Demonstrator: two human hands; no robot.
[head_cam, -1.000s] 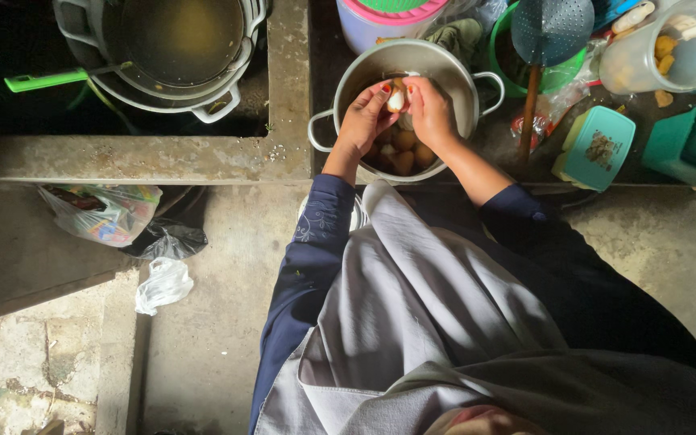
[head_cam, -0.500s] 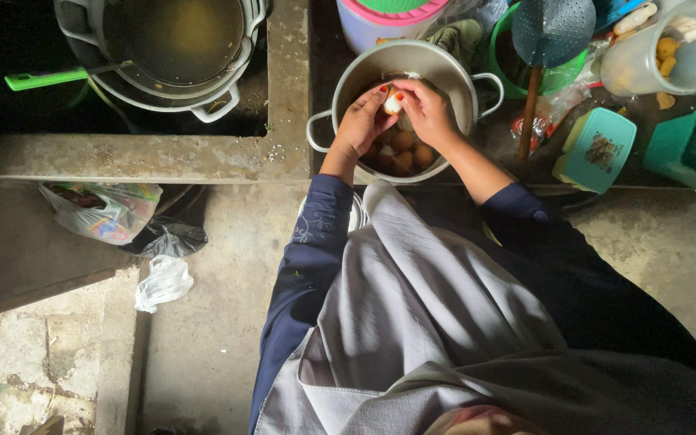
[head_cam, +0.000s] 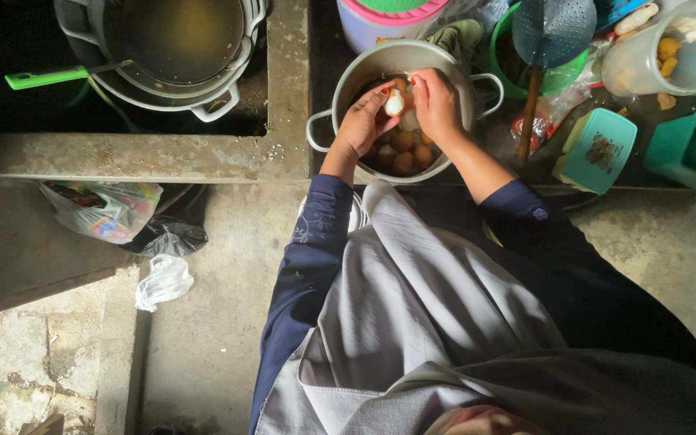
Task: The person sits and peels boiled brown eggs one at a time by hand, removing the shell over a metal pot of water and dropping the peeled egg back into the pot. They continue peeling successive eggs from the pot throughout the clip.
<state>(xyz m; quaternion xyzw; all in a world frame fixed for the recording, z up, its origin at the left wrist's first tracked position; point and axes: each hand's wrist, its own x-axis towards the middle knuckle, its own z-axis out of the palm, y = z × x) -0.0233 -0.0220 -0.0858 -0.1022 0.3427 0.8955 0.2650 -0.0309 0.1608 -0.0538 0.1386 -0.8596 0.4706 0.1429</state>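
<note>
Egg (head_cam: 395, 102), half peeled, white showing, held over the steel pot (head_cam: 340, 93) on the worktop (head_cam: 203, 157), so that shell bits drop inside, I judge. Head view only. Left hand (head_cam: 362, 121) cradles the egg from below, fingers (head_cam: 380, 98) closed round it; right hand (head_cam: 437, 101) pinches at its top, fingers (head_cam: 419, 80) clenched on shell (exact contact partly hidden). Brown eggs (head_cam: 403, 149) lie in the pot beneath. Slotted ladle (head_cam: 549, 32) leans just right. Against the earlier frames: hands and egg in much the same place, the grip only slightly shifted.
</note>
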